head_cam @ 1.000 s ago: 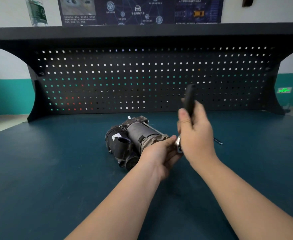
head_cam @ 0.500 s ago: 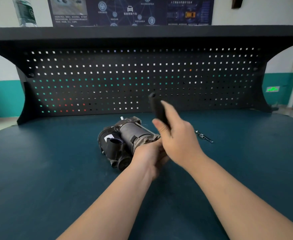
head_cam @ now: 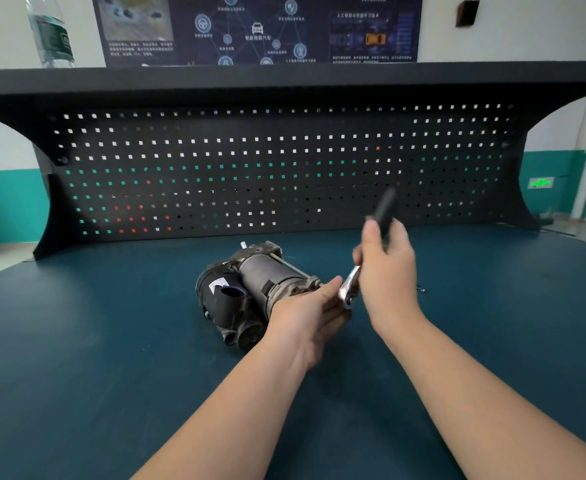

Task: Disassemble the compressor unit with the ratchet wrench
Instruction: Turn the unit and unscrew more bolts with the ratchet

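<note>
The compressor unit [head_cam: 250, 289], a dark cylinder with black fittings, lies on its side on the blue-green bench top [head_cam: 111, 375]. My right hand [head_cam: 388, 271] grips the ratchet wrench [head_cam: 350, 287] by its black handle, which points up and away toward the pegboard. The wrench's chrome head sits at the compressor's right end. There my left hand [head_cam: 308, 313] holds the head between thumb and fingers. The fastener under the head is hidden by my hands.
A small metal part [head_cam: 421, 289] lies on the bench just right of my right hand. A black pegboard back panel [head_cam: 250, 168] with a shelf on top closes off the far side. A plastic water bottle [head_cam: 50, 32] stands on that shelf at the left.
The wrench handle swung left half a second ago and has now swung back to the right. My left hand stayed at the wrench head. The compressor has not moved.
</note>
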Available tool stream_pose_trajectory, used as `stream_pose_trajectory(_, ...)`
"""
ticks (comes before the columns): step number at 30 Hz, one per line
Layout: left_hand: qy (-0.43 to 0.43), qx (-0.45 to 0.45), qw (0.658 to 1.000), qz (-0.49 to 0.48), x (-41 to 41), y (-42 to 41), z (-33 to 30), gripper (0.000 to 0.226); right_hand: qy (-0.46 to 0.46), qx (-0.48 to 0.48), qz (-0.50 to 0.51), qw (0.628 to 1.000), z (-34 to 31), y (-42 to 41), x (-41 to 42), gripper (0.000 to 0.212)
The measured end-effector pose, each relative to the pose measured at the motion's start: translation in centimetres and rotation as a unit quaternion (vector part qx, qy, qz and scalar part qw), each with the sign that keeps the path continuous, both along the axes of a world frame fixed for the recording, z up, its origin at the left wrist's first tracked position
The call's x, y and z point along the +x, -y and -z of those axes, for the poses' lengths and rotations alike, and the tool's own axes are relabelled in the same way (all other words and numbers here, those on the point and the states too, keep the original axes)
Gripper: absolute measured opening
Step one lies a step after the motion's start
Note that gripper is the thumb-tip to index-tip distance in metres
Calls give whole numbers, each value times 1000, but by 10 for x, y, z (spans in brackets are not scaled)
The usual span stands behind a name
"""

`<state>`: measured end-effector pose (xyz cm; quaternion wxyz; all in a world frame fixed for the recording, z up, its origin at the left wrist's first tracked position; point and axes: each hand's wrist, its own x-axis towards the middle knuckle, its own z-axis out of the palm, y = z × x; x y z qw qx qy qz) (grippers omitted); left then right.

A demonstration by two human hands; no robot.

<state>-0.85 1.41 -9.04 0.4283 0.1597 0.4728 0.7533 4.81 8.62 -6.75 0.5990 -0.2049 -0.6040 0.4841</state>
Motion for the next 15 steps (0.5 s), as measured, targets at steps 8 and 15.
stream_pose_trajectory(8, 54, 12, 998, 7, -1, 3, -8, 9, -15, -5, 1, 1000, 0, 9, 0, 7)
stream_pose_trajectory(15, 52, 3, 999, 2, 1, 3, -7, 12, -143, -415, -72, 895, 6, 0, 3, 23)
